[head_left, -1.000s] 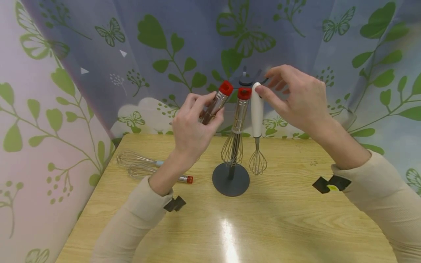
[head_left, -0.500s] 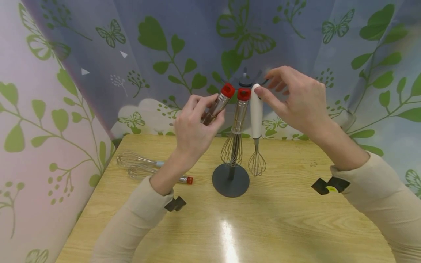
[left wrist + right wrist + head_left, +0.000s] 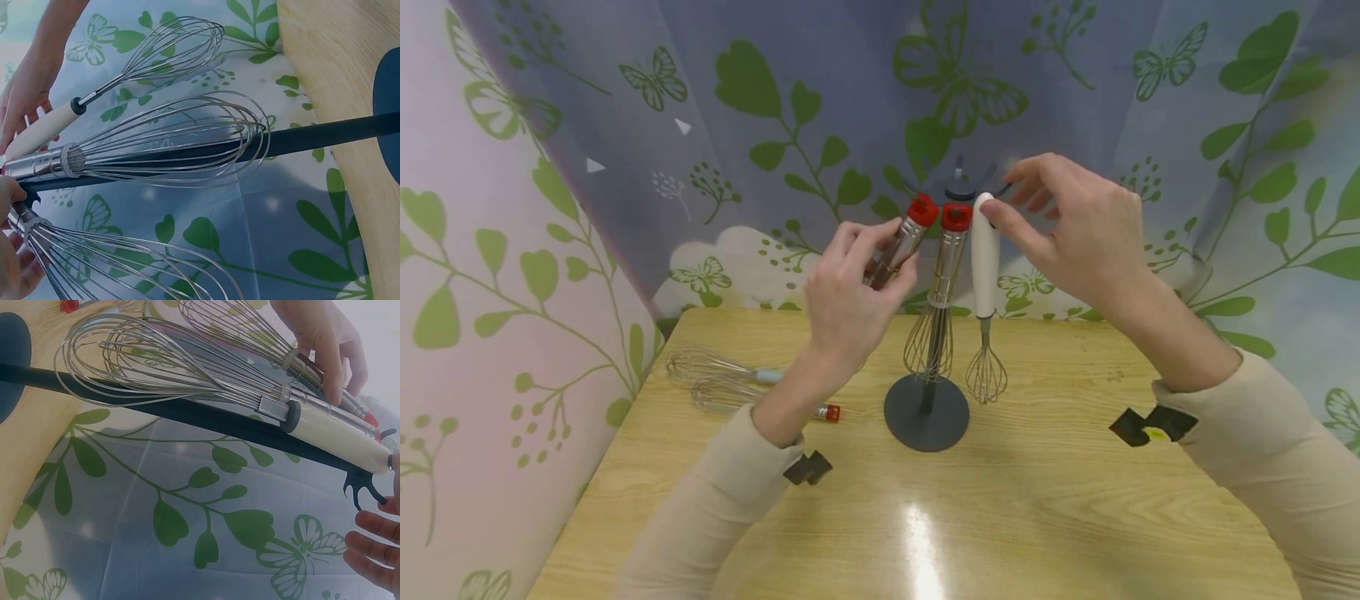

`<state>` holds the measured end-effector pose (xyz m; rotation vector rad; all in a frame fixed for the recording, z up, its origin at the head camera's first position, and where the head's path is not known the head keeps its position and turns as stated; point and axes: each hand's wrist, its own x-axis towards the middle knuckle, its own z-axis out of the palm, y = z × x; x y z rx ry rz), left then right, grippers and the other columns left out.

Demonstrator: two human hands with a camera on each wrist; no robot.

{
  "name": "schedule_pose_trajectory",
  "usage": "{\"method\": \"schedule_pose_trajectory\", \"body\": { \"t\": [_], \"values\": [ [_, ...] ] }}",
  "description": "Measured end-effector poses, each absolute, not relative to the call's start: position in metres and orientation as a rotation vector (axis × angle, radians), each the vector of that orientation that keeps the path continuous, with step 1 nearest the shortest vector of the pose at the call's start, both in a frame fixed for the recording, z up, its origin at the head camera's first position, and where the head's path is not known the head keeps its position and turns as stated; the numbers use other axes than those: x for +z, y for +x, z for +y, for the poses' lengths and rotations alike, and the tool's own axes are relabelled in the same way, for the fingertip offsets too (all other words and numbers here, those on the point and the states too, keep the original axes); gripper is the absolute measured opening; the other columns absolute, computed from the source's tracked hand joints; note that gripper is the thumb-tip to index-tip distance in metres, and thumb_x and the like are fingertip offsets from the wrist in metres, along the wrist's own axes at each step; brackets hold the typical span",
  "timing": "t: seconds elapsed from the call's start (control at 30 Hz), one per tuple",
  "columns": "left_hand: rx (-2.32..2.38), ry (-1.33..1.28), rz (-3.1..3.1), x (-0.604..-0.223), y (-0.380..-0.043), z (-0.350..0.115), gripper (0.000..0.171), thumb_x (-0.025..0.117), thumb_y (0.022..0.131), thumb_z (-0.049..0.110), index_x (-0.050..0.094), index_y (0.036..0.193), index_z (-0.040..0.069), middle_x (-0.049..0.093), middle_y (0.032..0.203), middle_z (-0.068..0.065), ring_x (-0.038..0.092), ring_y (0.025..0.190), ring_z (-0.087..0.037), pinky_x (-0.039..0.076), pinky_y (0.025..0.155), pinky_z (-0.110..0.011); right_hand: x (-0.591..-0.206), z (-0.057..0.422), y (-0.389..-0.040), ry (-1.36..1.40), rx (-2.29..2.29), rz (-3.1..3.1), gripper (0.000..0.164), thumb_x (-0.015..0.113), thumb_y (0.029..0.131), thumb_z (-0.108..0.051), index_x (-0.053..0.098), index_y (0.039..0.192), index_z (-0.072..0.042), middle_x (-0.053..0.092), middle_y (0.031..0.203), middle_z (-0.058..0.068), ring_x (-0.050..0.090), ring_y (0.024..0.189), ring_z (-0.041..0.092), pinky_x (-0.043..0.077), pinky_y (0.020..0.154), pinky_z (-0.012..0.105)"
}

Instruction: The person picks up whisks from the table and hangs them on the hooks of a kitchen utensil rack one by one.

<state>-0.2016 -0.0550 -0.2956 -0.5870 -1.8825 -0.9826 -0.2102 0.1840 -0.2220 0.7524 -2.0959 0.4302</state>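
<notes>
My left hand (image 3: 848, 292) grips a steel-handled whisk (image 3: 904, 248) with a red end cap, tilted beside the dark stand (image 3: 927, 415). Its wires (image 3: 134, 259) spread out low in the left wrist view. A second red-capped whisk (image 3: 947, 258) hangs upright at the front of the stand. Right of it hangs a smaller whisk with a white handle (image 3: 986, 265). My right hand (image 3: 1078, 221) holds this white whisk near the top, thumb on the handle end, index fingertip by a stand hook (image 3: 365, 487). The other fingers are bent behind, partly hidden.
At the left of the wooden table (image 3: 1037, 500) lie a whisk with a light blue handle (image 3: 767, 376) and another red-capped whisk (image 3: 829, 412), partly behind my left forearm. A leaf-and-butterfly patterned curtain (image 3: 820, 100) stands close behind the stand.
My left hand has shifted slightly right with its red-capped whisk, whose cap is now nearer the hanging red-capped one. The right hand and the white whisk stay almost in place.
</notes>
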Motion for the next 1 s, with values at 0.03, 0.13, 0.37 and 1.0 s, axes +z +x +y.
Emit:
{"method": "schedule_pose_trajectory", "body": {
  "t": [0.03, 0.13, 0.37, 1.0],
  "values": [
    [-0.986, -0.589, -1.884, -0.2958, -0.2020, -0.0545, 0.029, 0.080, 0.089, 0.011, 0.076, 0.116, 0.002, 0.068, 0.094, -0.017, 0.065, 0.067, -0.024, 0.053, 0.052, -0.035, -0.2220, 0.1839, -0.2102, 0.751, 0.432, -2.097, 0.079, 0.043, 0.103, -0.073, 0.070, 0.111, 0.001, 0.077, 0.090, 0.018, 0.074, 0.070, 0.034, 0.053, 0.055, 0.043],
    [-0.990, -0.593, -1.890, -0.2968, -0.2031, -0.0530, 0.029, 0.080, 0.089, 0.011, 0.076, 0.117, 0.002, 0.068, 0.095, -0.016, 0.066, 0.067, -0.024, 0.053, 0.052, -0.034, -0.2220, 0.1834, -0.2099, 0.747, 0.441, -2.099, 0.079, 0.044, 0.102, -0.073, 0.070, 0.112, 0.002, 0.078, 0.090, 0.018, 0.074, 0.070, 0.034, 0.053, 0.056, 0.043],
    [-0.999, -0.585, -1.895, -0.2979, -0.2048, -0.0502, 0.030, 0.080, 0.089, 0.012, 0.076, 0.117, 0.002, 0.068, 0.096, -0.016, 0.065, 0.066, -0.024, 0.054, 0.052, -0.034, -0.2224, 0.1832, -0.2083, 0.742, 0.452, -2.096, 0.079, 0.044, 0.103, -0.072, 0.070, 0.113, 0.002, 0.078, 0.090, 0.018, 0.074, 0.069, 0.034, 0.054, 0.056, 0.046],
    [-1.050, -0.579, -1.891, -0.3027, -0.2085, -0.0451, 0.032, 0.081, 0.090, 0.015, 0.074, 0.117, 0.000, 0.068, 0.095, -0.015, 0.068, 0.069, -0.024, 0.056, 0.055, -0.033, -0.2235, 0.1841, -0.2115, 0.764, 0.446, -2.090, 0.078, 0.044, 0.103, -0.072, 0.069, 0.112, 0.002, 0.077, 0.090, 0.019, 0.074, 0.068, 0.035, 0.056, 0.056, 0.045]
  ]
}}
